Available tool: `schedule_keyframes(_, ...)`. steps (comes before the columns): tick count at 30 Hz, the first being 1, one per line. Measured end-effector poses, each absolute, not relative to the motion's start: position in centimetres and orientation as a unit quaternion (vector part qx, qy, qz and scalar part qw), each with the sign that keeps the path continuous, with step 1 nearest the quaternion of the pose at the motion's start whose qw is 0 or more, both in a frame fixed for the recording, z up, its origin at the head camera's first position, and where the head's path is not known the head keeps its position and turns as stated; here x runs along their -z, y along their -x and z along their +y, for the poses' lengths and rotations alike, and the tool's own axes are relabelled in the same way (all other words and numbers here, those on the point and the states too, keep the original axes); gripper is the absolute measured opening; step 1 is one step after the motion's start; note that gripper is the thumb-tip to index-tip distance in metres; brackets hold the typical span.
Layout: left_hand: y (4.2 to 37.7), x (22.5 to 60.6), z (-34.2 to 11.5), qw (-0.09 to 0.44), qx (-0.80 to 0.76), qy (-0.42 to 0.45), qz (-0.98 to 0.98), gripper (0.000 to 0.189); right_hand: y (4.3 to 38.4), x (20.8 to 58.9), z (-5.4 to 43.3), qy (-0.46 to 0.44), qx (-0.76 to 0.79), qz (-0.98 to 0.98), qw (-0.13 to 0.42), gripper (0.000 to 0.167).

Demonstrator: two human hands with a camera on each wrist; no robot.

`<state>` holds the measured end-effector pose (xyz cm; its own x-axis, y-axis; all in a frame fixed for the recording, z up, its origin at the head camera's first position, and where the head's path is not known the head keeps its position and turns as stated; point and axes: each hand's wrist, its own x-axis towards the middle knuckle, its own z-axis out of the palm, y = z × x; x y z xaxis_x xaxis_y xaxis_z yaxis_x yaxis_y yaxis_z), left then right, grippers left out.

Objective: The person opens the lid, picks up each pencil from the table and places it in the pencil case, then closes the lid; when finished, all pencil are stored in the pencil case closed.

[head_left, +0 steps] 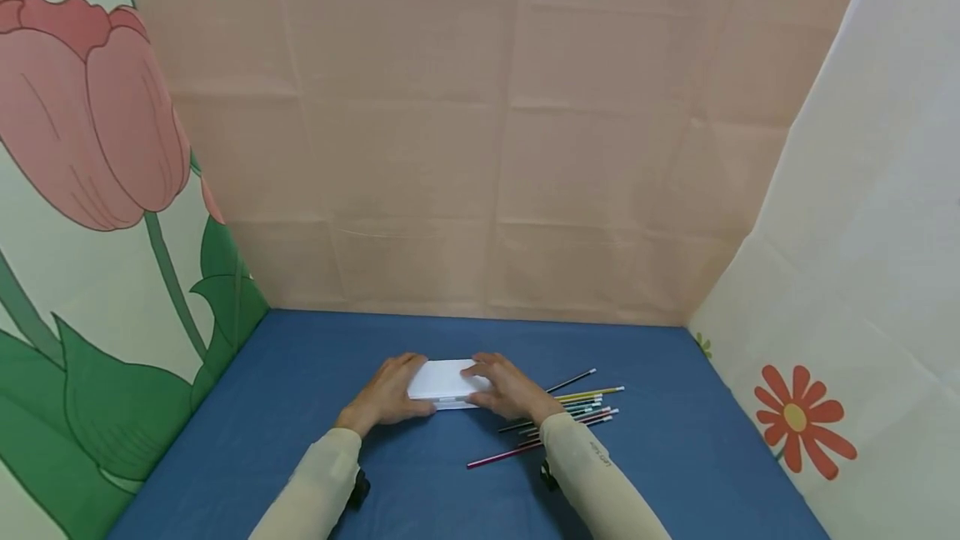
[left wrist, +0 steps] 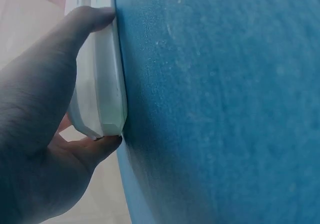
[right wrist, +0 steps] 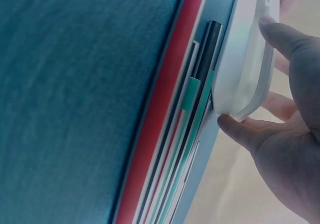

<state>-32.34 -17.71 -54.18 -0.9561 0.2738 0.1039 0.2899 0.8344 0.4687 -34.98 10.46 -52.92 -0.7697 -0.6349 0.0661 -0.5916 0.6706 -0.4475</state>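
Observation:
A white plastic box with a lid [head_left: 444, 377] lies on the blue tabletop, its long side toward me. My left hand [head_left: 392, 392] grips its left end, thumb along the front and fingers round the far side. At the opposite end, my right hand [head_left: 506, 387] holds the box with thumb in front and fingers over the top. The left wrist view shows the seam between lid and base on the box [left wrist: 107, 78], a thumb against its front wall. Several pencils, among them a dark red pencil [right wrist: 165, 103], lie close beside the right end.
Loose pencils [head_left: 600, 391] fan out on the blue tabletop [head_left: 337, 348], partly under my right forearm. A beige cloth wall [head_left: 480, 148] rises behind the table. Patterned cloth panels stand at left [head_left: 97, 273] and right [head_left: 862, 273].

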Motion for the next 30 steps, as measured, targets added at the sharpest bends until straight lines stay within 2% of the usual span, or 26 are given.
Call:
schedule_keyframes(11,31.5,54.4,-20.4,-0.006,0.327,0.125,-0.937,0.109,34.9,52.8,10.4,0.336,0.254,0.904,0.068,0.049)
schedule_keyframes(21,30.2,54.2,-21.4,0.005,0.358,0.114,-0.927,0.106,35.9,52.5,11.3,0.342,0.277,0.896,0.055,0.038)
schedule_keyframes(30,29.6,54.4,-20.9,0.008,0.372,0.094,-0.923,0.107,36.1,51.6,11.4,0.298,0.331,0.893,0.057,0.041)
